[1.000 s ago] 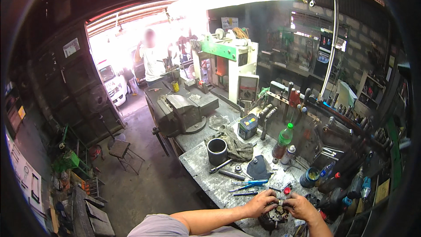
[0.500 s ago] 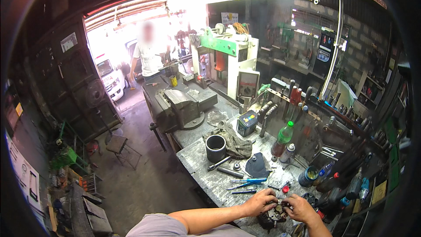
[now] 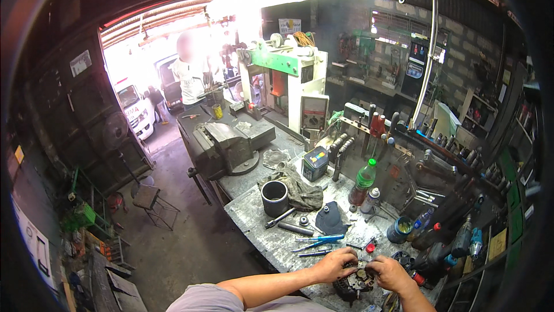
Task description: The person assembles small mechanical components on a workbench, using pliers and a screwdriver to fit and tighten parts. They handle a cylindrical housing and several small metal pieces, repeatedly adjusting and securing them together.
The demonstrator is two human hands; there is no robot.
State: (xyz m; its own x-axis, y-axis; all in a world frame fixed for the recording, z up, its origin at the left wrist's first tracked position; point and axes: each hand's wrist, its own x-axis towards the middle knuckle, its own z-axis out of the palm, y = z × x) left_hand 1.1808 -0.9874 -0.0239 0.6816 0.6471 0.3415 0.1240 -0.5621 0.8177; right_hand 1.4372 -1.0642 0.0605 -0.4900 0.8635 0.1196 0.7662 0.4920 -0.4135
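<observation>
Left hand (image 3: pixel 333 265) and right hand (image 3: pixel 391 272) both grip a dark metal part (image 3: pixel 355 283) at the near edge of the workbench (image 3: pixel 254 214) — fingers curled onto its top. Blue-handled screwdrivers (image 3: pixel 314 239) lie just left of the hands — a black cylinder (image 3: pixel 274 198) stands farther off.

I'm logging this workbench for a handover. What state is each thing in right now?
Left hand: gripping the dark metal part.
Right hand: gripping the same part from the other side.
Dark metal part: held at the bench's near edge.
Metal cup: upright, open top.
Green bottle: upright, capped.
Rag: crumpled.
Blue-handled tools: lying flat.
Vise: jaws unclear.
</observation>
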